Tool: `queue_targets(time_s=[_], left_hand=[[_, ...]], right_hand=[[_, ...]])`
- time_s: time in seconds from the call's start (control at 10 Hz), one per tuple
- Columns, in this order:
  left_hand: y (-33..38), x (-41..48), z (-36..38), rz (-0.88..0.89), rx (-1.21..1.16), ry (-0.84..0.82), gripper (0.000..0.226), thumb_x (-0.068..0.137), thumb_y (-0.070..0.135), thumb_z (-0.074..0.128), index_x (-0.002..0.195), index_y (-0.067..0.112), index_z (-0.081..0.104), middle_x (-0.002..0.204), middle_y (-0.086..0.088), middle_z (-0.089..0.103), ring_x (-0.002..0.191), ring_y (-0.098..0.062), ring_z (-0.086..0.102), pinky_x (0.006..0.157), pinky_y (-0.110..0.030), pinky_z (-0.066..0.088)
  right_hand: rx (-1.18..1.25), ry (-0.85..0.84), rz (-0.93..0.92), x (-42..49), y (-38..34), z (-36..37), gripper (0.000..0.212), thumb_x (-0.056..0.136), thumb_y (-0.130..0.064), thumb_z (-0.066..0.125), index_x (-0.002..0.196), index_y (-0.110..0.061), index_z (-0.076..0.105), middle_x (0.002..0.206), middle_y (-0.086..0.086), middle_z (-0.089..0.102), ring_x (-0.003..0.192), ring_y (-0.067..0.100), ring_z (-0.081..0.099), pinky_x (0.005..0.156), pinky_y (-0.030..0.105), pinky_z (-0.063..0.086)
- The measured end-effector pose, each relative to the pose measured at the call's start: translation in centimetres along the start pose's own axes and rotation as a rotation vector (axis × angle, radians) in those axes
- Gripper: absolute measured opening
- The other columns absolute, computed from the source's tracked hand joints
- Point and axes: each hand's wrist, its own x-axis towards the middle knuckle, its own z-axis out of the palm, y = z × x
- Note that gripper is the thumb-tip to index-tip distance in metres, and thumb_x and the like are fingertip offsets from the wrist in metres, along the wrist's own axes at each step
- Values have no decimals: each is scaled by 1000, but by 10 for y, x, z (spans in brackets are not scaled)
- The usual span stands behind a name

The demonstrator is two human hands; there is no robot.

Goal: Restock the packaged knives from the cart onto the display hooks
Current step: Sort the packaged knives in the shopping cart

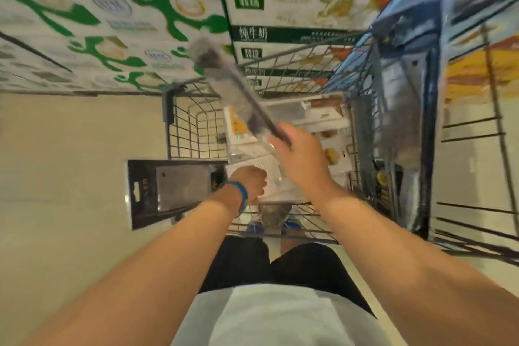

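Note:
My right hand (299, 154) grips the near end of a long packaged knife (230, 84) and holds it raised above the wire cart (191, 126), tilted up to the left and blurred. My left hand (248, 181), with a blue wristband, holds a black packaged cleaver (174, 191) that sticks out to the left over the cart's edge. More white product packages (328, 121) lie inside the cart under both hands. Blue packaged knives (404, 109) hang on the display rack at the right.
Stacked milk cartons (295, 3) with green print fill the back and left. A black wire display rack (474, 135) stands on the right, close to the cart. Beige floor (61, 149) spreads out on the left. My legs stand against the cart's near rim.

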Motion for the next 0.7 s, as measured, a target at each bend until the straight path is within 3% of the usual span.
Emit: queue_targets(time_s=[0.1, 0.2, 0.3, 0.4, 0.5, 0.6, 0.7], left_hand=[[9, -24, -16, 67, 41, 61, 39, 106, 13, 36, 140, -5, 44, 142, -25, 50, 124, -38, 55, 94, -40, 52], [53, -73, -45, 205, 23, 171, 43, 107, 23, 33, 139, -2, 45, 141, -25, 49, 127, -41, 50, 105, -49, 44], [79, -106, -53, 308, -108, 239, 49, 104, 38, 36, 135, 3, 51, 139, -20, 53, 125, -37, 52, 107, -47, 42], [115, -158, -66, 541, -251, 244, 55, 98, 56, 42, 121, 12, 64, 129, -17, 62, 117, -35, 59, 105, -43, 45], [130, -189, -73, 731, -326, 196, 57, 93, 60, 47, 122, 14, 66, 126, -14, 66, 118, -33, 61, 105, -47, 47], [154, -239, -75, 968, -478, 142, 59, 76, 59, 66, 113, 13, 69, 117, -6, 71, 114, -24, 64, 103, -44, 49], [161, -260, -66, 1102, -409, 206, 56, 78, 57, 68, 113, 13, 68, 112, -4, 72, 106, -15, 67, 96, -38, 53]], right_hand=[[112, 102, 45, 1, -24, -32, 20, 98, -35, 61, 111, -24, 70, 85, -14, 66, 72, -6, 59, 60, 10, 41], [366, 267, 152, 9, -62, -79, 12, 96, -34, 63, 99, -25, 69, 88, -4, 71, 75, -11, 61, 71, 17, 45], [665, 346, 223, 15, -86, -101, 26, 94, -38, 67, 115, -22, 71, 114, 4, 74, 105, 9, 68, 94, 33, 53], [978, 383, 237, 13, -129, -129, 55, 98, -33, 67, 146, -10, 52, 137, 9, 65, 122, 24, 64, 108, 45, 50], [1010, 386, 131, 8, -153, -144, 44, 101, -29, 63, 138, -7, 58, 128, 10, 70, 116, 27, 68, 104, 49, 53], [921, 404, 48, -14, -184, -158, 41, 99, -44, 57, 129, -17, 66, 123, 4, 73, 113, 22, 70, 102, 48, 54], [800, 437, 10, -32, -193, -163, 39, 93, -57, 50, 117, -35, 69, 119, -7, 73, 112, 13, 68, 103, 44, 53]])
